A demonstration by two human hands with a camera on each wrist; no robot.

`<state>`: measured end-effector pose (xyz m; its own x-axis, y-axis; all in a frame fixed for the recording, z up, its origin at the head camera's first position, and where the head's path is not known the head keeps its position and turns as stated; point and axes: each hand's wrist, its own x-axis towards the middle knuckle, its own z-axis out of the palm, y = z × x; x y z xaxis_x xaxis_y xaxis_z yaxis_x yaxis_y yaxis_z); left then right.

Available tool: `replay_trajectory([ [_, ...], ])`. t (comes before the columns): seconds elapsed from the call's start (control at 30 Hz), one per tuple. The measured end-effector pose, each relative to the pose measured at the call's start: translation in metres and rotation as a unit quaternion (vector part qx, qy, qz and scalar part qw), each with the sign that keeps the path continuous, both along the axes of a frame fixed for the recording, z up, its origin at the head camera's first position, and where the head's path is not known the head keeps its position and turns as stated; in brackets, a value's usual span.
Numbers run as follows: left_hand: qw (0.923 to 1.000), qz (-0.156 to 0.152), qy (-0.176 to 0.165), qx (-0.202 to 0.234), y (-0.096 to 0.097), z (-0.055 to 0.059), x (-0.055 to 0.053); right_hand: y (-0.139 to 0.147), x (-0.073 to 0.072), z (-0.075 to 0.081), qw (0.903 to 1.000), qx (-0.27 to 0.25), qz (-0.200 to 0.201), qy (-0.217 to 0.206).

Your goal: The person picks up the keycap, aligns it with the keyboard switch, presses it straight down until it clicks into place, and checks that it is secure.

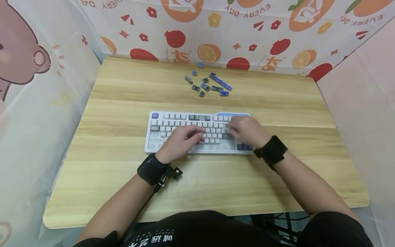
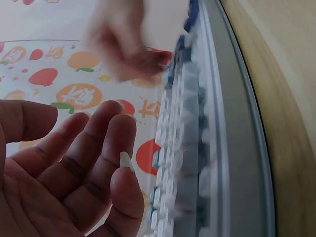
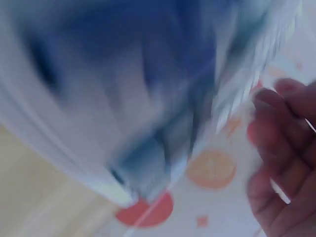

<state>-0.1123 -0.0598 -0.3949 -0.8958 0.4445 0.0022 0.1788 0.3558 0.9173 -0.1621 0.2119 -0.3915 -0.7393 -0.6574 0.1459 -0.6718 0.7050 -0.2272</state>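
Note:
A white keyboard (image 1: 172,148) lies on the table, bearing white and grey keycaps, with bare pale switch positions along its front rows. The left hand (image 1: 179,140) hovers over its middle, fingers loosely bent; in the left wrist view the left palm (image 2: 54,182) shows and nothing is seen held. Over the keyboard's right part is the right hand (image 1: 247,130), blurred, its fingers bent downward near the keys. In the right wrist view, the right fingers (image 3: 281,143) are loosely curled beside the blurred keyboard (image 3: 98,98), with no object visible between them.
Several loose dark and blue keycaps (image 1: 217,88) lie behind the keyboard, including a long blue bar (image 1: 220,81). The wooden table (image 1: 117,178) meets a fruit-printed cloth (image 1: 197,34) at its back edge. A black cable (image 1: 145,204) runs along the left forearm.

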Motion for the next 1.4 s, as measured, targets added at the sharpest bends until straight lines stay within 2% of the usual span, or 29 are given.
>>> replay_trajectory([
  [0.07, 0.9998, 0.004, 0.010, -0.019, -0.002, 0.002, 0.003, -0.003, -0.025, 0.007, 0.9987, -0.008, -0.045, -0.020],
  [0.17, 0.9983, 0.013, 0.029, -0.048, -0.004, 0.005, 0.005, -0.008, -0.067, 0.013, 0.9952, 0.021, -0.085, -0.042],
  [0.27, 0.9963, 0.017, 0.046, -0.070, -0.008, 0.007, 0.007, -0.011, -0.101, 0.013, 0.9928, 0.063, -0.087, -0.053],
  [0.37, 0.9947, 0.025, 0.052, -0.085, -0.015, 0.011, 0.010, -0.012, -0.121, 0.008, 0.9892, 0.104, -0.085, -0.060],
  [0.43, 0.9939, 0.030, 0.053, -0.092, -0.020, 0.014, 0.011, -0.010, -0.129, 0.004, 0.9862, 0.128, -0.086, -0.061],
  [0.53, 0.9927, 0.040, 0.056, -0.099, -0.028, 0.018, 0.011, -0.006, -0.133, 0.000, 0.9825, 0.155, -0.087, -0.058],
  [0.77, 0.9897, 0.050, 0.079, -0.108, -0.041, 0.027, 0.009, -0.013, -0.133, -0.001, 0.9841, 0.163, -0.060, -0.039],
  [0.9, 0.9875, 0.047, 0.088, -0.122, -0.040, 0.028, 0.009, -0.020, -0.132, -0.002, 0.9839, 0.150, -0.058, -0.079],
  [1.0, 0.9857, 0.042, 0.095, -0.133, -0.037, 0.028, 0.008, -0.015, -0.130, 0.001, 0.9788, 0.109, -0.075, -0.156],
  [1.07, 0.9859, 0.036, 0.094, -0.133, -0.035, 0.028, 0.007, -0.008, -0.128, 0.006, 0.9693, 0.053, -0.094, -0.221],
  [1.17, 0.9869, 0.027, 0.092, -0.129, -0.032, 0.029, 0.006, 0.006, -0.122, 0.019, 0.9422, -0.058, -0.120, -0.307],
  [1.27, 0.9892, 0.023, 0.090, -0.114, -0.029, 0.032, 0.006, 0.015, -0.109, 0.035, 0.9027, -0.174, -0.123, -0.374],
  [1.33, 0.9921, 0.019, 0.083, -0.092, -0.028, 0.036, 0.007, 0.014, -0.094, 0.044, 0.8742, -0.240, -0.108, -0.408],
  [1.4, 0.9959, 0.012, 0.066, -0.060, -0.025, 0.040, 0.008, 0.009, -0.076, 0.051, 0.8457, -0.301, -0.073, -0.435],
])
